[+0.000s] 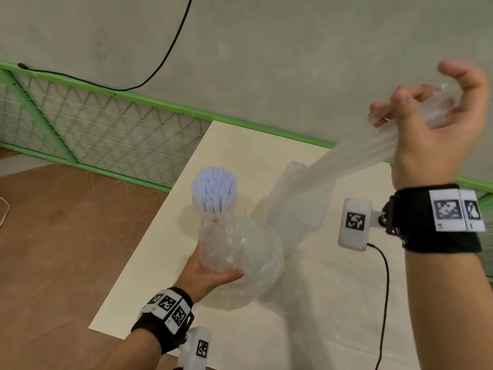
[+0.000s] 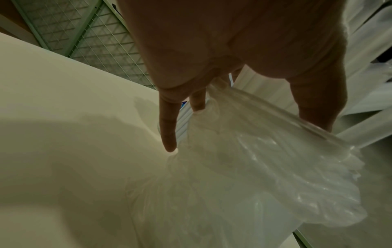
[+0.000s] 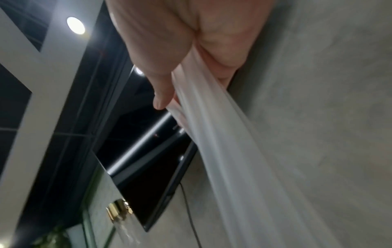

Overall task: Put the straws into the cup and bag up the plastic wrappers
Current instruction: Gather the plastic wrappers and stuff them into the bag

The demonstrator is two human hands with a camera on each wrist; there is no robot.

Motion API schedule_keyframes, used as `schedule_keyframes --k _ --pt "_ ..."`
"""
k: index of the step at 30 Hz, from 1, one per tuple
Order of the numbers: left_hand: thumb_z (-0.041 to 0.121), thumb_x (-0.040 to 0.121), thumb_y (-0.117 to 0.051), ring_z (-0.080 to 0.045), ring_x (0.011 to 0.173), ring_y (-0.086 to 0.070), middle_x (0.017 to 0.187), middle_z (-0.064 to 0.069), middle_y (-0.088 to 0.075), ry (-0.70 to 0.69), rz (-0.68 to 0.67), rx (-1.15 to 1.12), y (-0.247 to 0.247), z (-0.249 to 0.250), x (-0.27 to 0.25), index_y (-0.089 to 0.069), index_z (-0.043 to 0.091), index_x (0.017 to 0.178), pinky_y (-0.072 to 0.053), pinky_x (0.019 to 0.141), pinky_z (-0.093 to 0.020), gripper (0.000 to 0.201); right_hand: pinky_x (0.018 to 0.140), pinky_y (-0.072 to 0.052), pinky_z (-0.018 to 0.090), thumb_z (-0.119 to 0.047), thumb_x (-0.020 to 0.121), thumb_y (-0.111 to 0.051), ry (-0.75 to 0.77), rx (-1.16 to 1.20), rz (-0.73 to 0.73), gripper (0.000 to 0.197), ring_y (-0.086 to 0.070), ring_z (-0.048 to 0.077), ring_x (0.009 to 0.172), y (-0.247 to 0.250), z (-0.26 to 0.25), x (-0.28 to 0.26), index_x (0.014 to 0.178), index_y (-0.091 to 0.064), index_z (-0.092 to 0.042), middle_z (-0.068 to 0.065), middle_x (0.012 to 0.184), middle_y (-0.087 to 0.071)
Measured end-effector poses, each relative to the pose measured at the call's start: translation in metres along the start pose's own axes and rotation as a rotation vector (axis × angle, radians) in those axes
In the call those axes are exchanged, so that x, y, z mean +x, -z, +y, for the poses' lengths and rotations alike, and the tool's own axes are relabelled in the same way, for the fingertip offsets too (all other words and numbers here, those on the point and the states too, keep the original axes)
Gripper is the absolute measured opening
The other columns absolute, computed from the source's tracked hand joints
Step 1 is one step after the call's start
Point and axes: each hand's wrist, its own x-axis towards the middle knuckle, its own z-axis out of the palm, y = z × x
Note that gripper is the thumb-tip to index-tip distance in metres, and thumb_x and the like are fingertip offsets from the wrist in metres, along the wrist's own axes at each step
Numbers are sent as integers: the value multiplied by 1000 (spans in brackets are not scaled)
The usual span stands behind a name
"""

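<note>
My left hand [image 1: 210, 273] cups crumpled wrappers [image 1: 229, 247] beside the straws [image 1: 214, 192]; my right hand's [image 1: 437, 134] fingers [image 1: 400, 102] curl around the bag [image 1: 293, 198].

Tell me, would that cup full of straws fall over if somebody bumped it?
Probably, yes. The cup looks tall and narrow, and the straws stick up well above its rim, so it is likely top-heavy. It seems light plastic too. The left hand holds crumpled wrappers right beside it, so a nudge is possible.

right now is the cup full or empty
Full: the cup stands upright on the table, packed with straws fanning out above its rim.
</note>
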Motion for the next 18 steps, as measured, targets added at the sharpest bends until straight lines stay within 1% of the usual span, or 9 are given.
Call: schedule_keyframes --k 4,6,8,10,12,13,14,16,18 --pt "7 59 -92 -4 117 -59 127 12 -62 -4 -2 9 0 0 0 -35 47 139 -48 97 -24 106 68 -53 42 -3 91 -66 -172 -21 -39 40 -65 37 72 11 60 3 122 -42 -8 12 85 -58" --pt "9 58 -93 -3 118 -58 126 16 -63 -6 -1 15 1 -1 1 -36 48 137 -45 100 -27 105 72 -53 41 -2 90 -66 -283 -26 -79 38 -63 36 73 15 93 -6 121 -47 -12 8 86 -61" --pt "11 58 -93 -1 119 -57 126 19 -62 -8 -5 26 1 -1 0 -35 49 138 -43 103 -29 106 76 -54 43 1 89 -64 -360 -66 -148 36 -61 31 72 17 118 -16 119 -50 -14 3 84 -62" --pt "12 58 -93 0 119 -56 127 20 -61 -11 -7 31 1 -1 0 -34 48 140 -42 103 -28 107 83 -51 40 0 88 -65 -397 -199 -255 35 -63 23 81 18 131 -27 116 -53 -17 -4 87 -63" --pt "12 58 -93 2 119 -56 126 22 -61 -12 -4 34 1 0 -1 -33 48 141 -42 103 -26 108 93 -43 32 -12 87 -71 -366 -531 -429 36 -59 17 104 24 143 -35 118 -56 -20 -9 109 -62" --pt "11 59 -92 2 118 -56 125 24 -61 -11 -5 33 1 0 -2 -33 48 140 -42 102 -26 107 100 -38 31 -19 85 -74 -311 -730 -526 41 -53 18 117 29 148 -38 122 -57 -22 -7 124 -56" --pt "10 59 -92 3 117 -57 123 25 -61 -8 -2 31 1 1 -2 -34 48 139 -42 102 -25 106 106 -33 33 -24 84 -75 -252 -871 -618 49 -45 22 128 33 152 -40 128 -55 -23 -3 137 -49" --pt "10 60 -91 3 115 -58 121 26 -63 -5 6 31 1 1 -3 -35 49 137 -43 101 -26 103 114 -27 43 -35 86 -72 -203 -996 -790 63 -31 26 141 37 156 -46 141 -43 -25 0 154 -34" --pt "9 60 -91 2 115 -58 121 25 -63 -3 5 27 1 2 -3 -35 49 138 -43 102 -26 103 116 -23 49 -50 92 -56 -205 -1075 -971 70 -17 21 149 34 155 -58 151 -28 -27 -5 161 -23"
